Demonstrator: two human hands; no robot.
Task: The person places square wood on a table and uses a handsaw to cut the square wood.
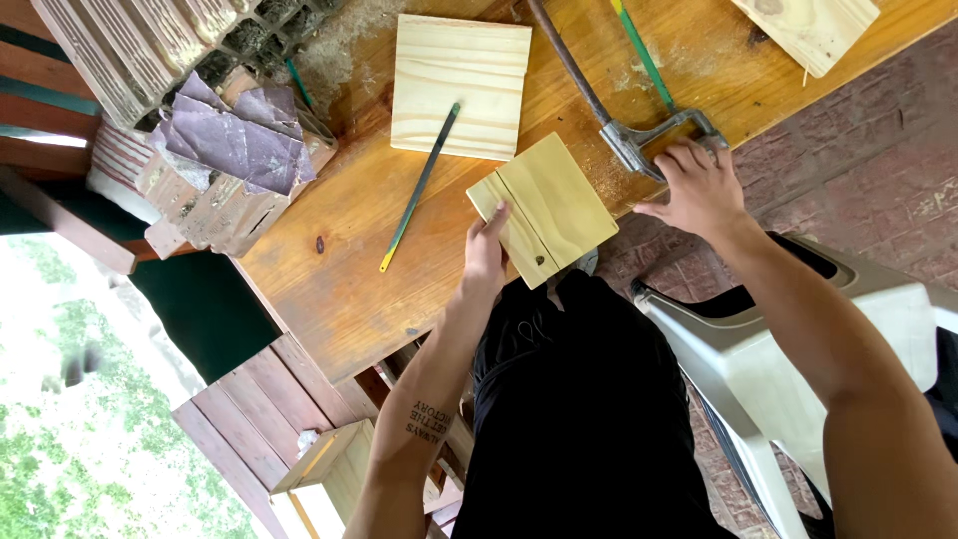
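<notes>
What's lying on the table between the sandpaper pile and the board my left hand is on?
In the head view, a thin green rod with a yellow tip lies on the wooden table, between the sandpaper and the board under the left hand.

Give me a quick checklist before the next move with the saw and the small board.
1. Left hand on small pine board: ok, fingers rest on its near edge.
2. Right hand on hacksaw handle: ok.
3. Board supported by workbench: not ok, one corner overhangs the edge.
4. Board clamped: not ok, no clamp in view.
5. Loose blade apart from the board: ok.
6. Blade tension: cannot tell.
</notes>
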